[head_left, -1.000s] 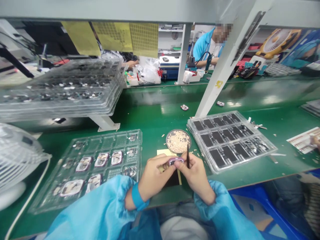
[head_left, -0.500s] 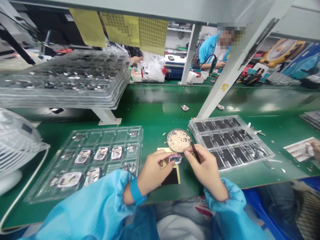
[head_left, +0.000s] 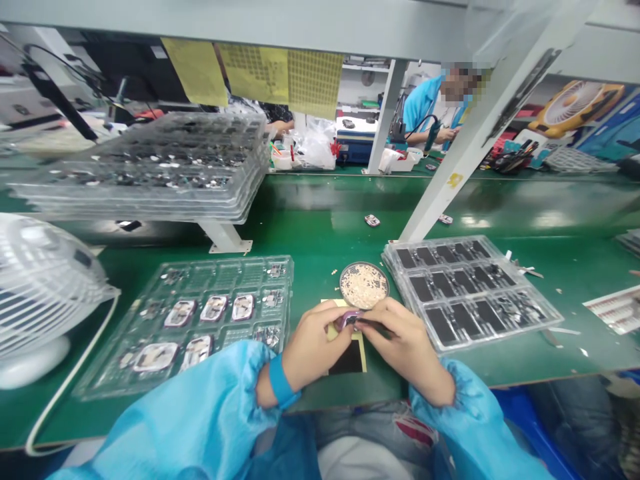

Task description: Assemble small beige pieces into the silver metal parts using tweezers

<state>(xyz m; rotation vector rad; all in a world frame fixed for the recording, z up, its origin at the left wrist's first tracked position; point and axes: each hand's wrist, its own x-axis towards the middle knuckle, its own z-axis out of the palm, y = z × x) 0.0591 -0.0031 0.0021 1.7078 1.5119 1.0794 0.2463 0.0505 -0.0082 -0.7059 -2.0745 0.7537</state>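
Note:
My left hand [head_left: 316, 343] pinches a small purple-rimmed frame [head_left: 349, 320] in front of the round dish [head_left: 364, 285] of small beige pieces. Close against the frame's right side, my right hand [head_left: 407, 340] has its fingers closed on dark tweezers [head_left: 375, 327], mostly hidden by the fingers. A black pad with a yellow border [head_left: 346, 358] lies under the hands. On the left, a clear tray [head_left: 225, 273] holds several similar frames. To the right, stacked clear trays [head_left: 487, 250] carry black rectangular parts.
A white fan [head_left: 45, 293] with its cable stands at the far left. Stacked trays [head_left: 145, 163] rest on a raised shelf. A slanted white post [head_left: 450, 167] rises behind the right trays. Across the bench sits a person in blue [head_left: 420, 103]. A printed sheet [head_left: 617, 303] lies far right.
My right hand has moved in to the purple-rimmed frame, and the frame has tilted in my left hand. The whole view has shifted slightly. The other hand on the printed sheet has left view.

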